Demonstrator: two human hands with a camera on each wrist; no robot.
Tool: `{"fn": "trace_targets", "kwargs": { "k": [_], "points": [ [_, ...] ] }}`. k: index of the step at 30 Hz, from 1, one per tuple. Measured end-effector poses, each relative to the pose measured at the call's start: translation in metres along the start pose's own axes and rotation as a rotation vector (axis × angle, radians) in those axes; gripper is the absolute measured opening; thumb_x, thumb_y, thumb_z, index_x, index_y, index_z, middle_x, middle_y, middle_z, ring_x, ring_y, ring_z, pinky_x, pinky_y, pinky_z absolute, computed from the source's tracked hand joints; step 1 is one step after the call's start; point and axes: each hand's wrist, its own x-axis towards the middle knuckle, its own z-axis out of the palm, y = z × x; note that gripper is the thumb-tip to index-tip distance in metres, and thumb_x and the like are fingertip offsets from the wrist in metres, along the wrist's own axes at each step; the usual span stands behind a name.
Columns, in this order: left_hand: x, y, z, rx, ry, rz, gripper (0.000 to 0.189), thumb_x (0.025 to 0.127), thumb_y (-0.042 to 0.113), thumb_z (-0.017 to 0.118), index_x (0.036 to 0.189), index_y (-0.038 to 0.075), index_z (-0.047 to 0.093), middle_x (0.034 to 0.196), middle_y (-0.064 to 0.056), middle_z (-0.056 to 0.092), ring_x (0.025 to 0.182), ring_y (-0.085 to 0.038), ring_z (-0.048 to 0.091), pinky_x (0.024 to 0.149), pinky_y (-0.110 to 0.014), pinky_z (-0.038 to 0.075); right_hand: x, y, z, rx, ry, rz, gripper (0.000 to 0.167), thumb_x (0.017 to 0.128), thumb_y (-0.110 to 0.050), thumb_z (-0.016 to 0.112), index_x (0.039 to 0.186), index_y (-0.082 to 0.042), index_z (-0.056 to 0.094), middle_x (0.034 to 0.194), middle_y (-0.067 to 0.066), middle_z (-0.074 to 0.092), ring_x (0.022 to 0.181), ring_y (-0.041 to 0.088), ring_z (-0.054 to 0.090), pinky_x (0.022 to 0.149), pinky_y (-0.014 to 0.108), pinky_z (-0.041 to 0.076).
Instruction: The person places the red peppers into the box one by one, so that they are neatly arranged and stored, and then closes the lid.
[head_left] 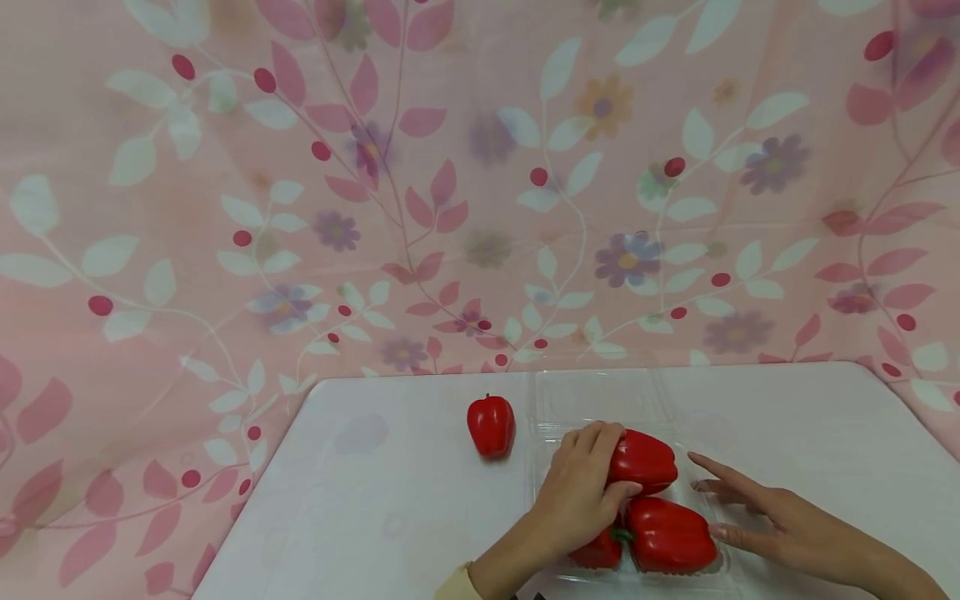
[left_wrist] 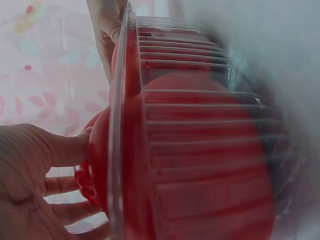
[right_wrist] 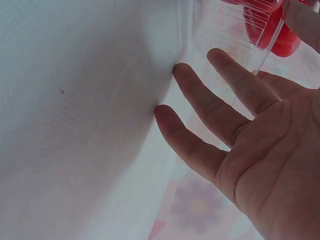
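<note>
My left hand point(head_left: 573, 496) grips a red bell pepper point(head_left: 647, 462) at the back of a clear plastic clamshell box point(head_left: 724, 563). In the left wrist view its thumb and fingers close round the pepper above the box's rim point(left_wrist: 116, 170). Two more red bell peppers lie in the box: one at the front right point(head_left: 672, 536) with its green stem pointing left, the other at the front left point(head_left: 596, 553), partly under my left wrist. My right hand point(head_left: 787, 525) is beside the box's right side, fingers spread and holding nothing. Its lower fingertips point(right_wrist: 167, 115) are right at the white tabletop.
The box's clear lid point(head_left: 600, 396) lies folded back flat behind it. Another red bell pepper point(head_left: 491, 427) stands on the white table point(head_left: 375, 517), left of the box. A pink floral curtain point(head_left: 480, 183) hangs at the table's back edge.
</note>
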Motion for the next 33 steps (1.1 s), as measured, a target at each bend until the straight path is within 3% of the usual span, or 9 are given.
{"fn": "trace_targets", "kwargs": {
  "k": [3, 8, 13, 16, 22, 26, 30, 33],
  "points": [
    [0.0005, 0.0009, 0.0006, 0.01, 0.026, 0.004, 0.062, 0.087, 0.031, 0.076, 0.138, 0.02, 0.043, 0.13, 0.005, 0.053, 0.114, -0.011, 0.044, 0.089, -0.029, 0.045, 0.0002, 0.0, -0.0002, -0.002, -0.001, 0.007, 0.083, 0.09, -0.031, 0.07, 0.157, -0.017, 0.022, 0.132, 0.019, 0.058, 0.109, 0.006, 0.059, 0.072, 0.065, 0.052],
    [0.003, 0.0027, 0.0014, -0.067, 0.013, -0.025, 0.066, 0.083, 0.028, 0.081, 0.138, 0.021, 0.045, 0.13, 0.007, 0.053, 0.111, -0.008, 0.046, 0.085, -0.026, 0.047, 0.0002, 0.0003, -0.0005, 0.008, -0.008, 0.024, 0.083, 0.091, -0.031, 0.069, 0.157, -0.018, 0.022, 0.133, 0.018, 0.058, 0.11, 0.01, 0.06, 0.072, 0.066, 0.051],
    [0.0045, 0.0054, 0.0033, -0.078, -0.023, -0.053, 0.063, 0.08, 0.025, 0.083, 0.132, 0.022, 0.048, 0.125, 0.007, 0.056, 0.105, -0.006, 0.048, 0.08, -0.023, 0.048, -0.0002, 0.0007, -0.0004, 0.03, -0.019, 0.035, 0.082, 0.091, -0.03, 0.069, 0.157, -0.018, 0.022, 0.132, 0.019, 0.057, 0.108, -0.003, 0.054, 0.073, 0.067, 0.05],
    [0.0056, 0.0077, 0.0036, -0.076, -0.04, -0.066, 0.055, 0.082, 0.024, 0.081, 0.128, 0.02, 0.05, 0.121, 0.006, 0.058, 0.102, -0.005, 0.05, 0.079, -0.022, 0.049, -0.0001, 0.001, 0.0, 0.025, -0.015, 0.035, 0.083, 0.09, -0.031, 0.069, 0.157, -0.017, 0.022, 0.132, 0.019, 0.057, 0.107, -0.003, 0.055, 0.072, 0.067, 0.051],
    [0.008, 0.0094, 0.0027, -0.084, -0.059, -0.084, 0.049, 0.084, 0.022, 0.079, 0.125, 0.018, 0.053, 0.117, 0.006, 0.059, 0.099, -0.004, 0.054, 0.079, -0.022, 0.052, 0.0004, 0.0009, 0.001, 0.015, -0.015, 0.042, 0.084, 0.09, -0.031, 0.069, 0.157, -0.015, 0.021, 0.132, 0.02, 0.057, 0.111, 0.029, 0.061, 0.072, 0.068, 0.05],
    [0.0081, 0.0081, 0.0035, -0.106, -0.084, -0.092, 0.049, 0.086, 0.021, 0.078, 0.127, 0.019, 0.052, 0.119, 0.006, 0.059, 0.099, -0.003, 0.055, 0.081, -0.023, 0.053, 0.0007, 0.0007, 0.0008, 0.024, -0.022, 0.057, 0.083, 0.091, -0.031, 0.068, 0.157, -0.015, 0.021, 0.132, 0.021, 0.057, 0.111, 0.039, 0.059, 0.072, 0.069, 0.049],
    [0.0079, 0.0071, 0.0052, -0.093, -0.081, -0.063, 0.048, 0.088, 0.021, 0.076, 0.129, 0.019, 0.053, 0.124, 0.006, 0.057, 0.1, -0.003, 0.056, 0.082, -0.022, 0.053, 0.001, 0.0009, 0.0001, 0.024, -0.027, 0.062, 0.082, 0.092, -0.031, 0.068, 0.157, -0.015, 0.021, 0.132, 0.021, 0.057, 0.111, 0.036, 0.059, 0.072, 0.069, 0.049],
    [0.0085, 0.0071, 0.0063, -0.056, -0.066, -0.022, 0.045, 0.088, 0.021, 0.076, 0.128, 0.019, 0.056, 0.125, 0.006, 0.055, 0.099, -0.002, 0.057, 0.081, -0.02, 0.052, 0.001, 0.0013, -0.0001, 0.03, -0.029, 0.062, 0.082, 0.092, -0.031, 0.067, 0.157, -0.017, 0.02, 0.133, 0.02, 0.056, 0.11, 0.025, 0.061, 0.072, 0.068, 0.05]
  ]
}}
